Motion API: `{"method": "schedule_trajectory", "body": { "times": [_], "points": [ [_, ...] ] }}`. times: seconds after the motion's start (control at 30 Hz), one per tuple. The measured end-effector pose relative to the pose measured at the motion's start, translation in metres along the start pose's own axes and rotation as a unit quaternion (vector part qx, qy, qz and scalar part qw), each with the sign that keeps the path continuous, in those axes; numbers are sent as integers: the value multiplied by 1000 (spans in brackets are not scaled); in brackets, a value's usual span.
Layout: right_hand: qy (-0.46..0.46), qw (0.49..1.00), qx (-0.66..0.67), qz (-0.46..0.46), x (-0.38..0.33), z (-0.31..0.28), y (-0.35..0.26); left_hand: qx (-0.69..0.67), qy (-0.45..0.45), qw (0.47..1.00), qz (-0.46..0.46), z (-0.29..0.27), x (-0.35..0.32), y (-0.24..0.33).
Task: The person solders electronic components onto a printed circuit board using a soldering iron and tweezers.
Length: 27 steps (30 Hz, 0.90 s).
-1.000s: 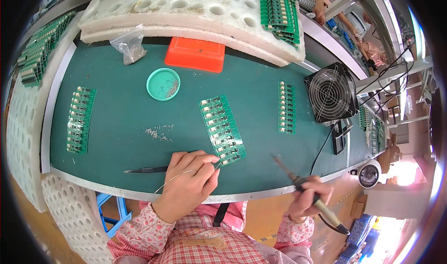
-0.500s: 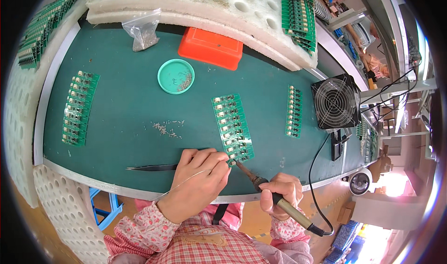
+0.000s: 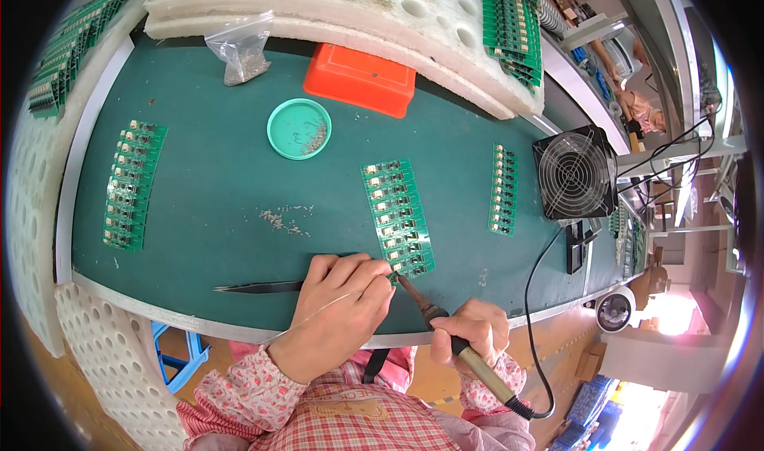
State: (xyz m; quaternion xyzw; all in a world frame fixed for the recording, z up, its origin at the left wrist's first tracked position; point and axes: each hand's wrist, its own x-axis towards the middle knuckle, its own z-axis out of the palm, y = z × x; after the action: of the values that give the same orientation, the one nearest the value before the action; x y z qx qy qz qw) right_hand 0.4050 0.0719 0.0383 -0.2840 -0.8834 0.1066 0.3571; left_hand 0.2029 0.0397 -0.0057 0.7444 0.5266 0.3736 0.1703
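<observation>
My left hand (image 3: 338, 308) is closed, its fingertips pinched at the near end of a green circuit board strip (image 3: 399, 219). A thin pale solder wire (image 3: 318, 312) runs over the back of this hand and in between the fingers. Dark tweezers (image 3: 259, 287) stick out leftward from under the hand; whether the palm grips them is hidden. My right hand (image 3: 476, 332) is wrapped round the handle of a soldering iron (image 3: 485, 369). The iron's tip meets the board's near end, right beside my left fingertips. Small pale components sit in a row along the board.
Loose tiny parts (image 3: 284, 219) lie left of the board, below a turquoise dish (image 3: 299, 129). Further strips lie at left (image 3: 134, 187) and right (image 3: 502, 188). A red bin (image 3: 360, 81), a plastic bag (image 3: 243, 53) and white foam (image 3: 318, 9) line the back; a black fan (image 3: 574, 174) stands right.
My right hand and the iron's handle have shifted slightly left and down, so the iron stands steeper. Its tip stays at the board's near end. My left hand stays in place.
</observation>
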Motion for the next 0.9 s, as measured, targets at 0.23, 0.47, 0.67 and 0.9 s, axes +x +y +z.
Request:
{"method": "schedule_trajectory", "body": {
  "times": [0.23, 0.47, 0.67, 0.9],
  "points": [
    [-46, 998, -23, -32, 1, 2, -11, -2, -7, 1000, -3, 0, -2, -1],
    [38, 999, -12, 24, -9, -4, -5, -11, 14, 1000, -5, 0, 1, 2],
    [92, 987, -46, 127, -16, -8, -5, -15, 22, 1000, -9, 2, 0, 1],
    [54, 996, 20, 67, -10, -6, 0, -20, 15, 1000, -14, -1, 1, 2]
  ]
}}
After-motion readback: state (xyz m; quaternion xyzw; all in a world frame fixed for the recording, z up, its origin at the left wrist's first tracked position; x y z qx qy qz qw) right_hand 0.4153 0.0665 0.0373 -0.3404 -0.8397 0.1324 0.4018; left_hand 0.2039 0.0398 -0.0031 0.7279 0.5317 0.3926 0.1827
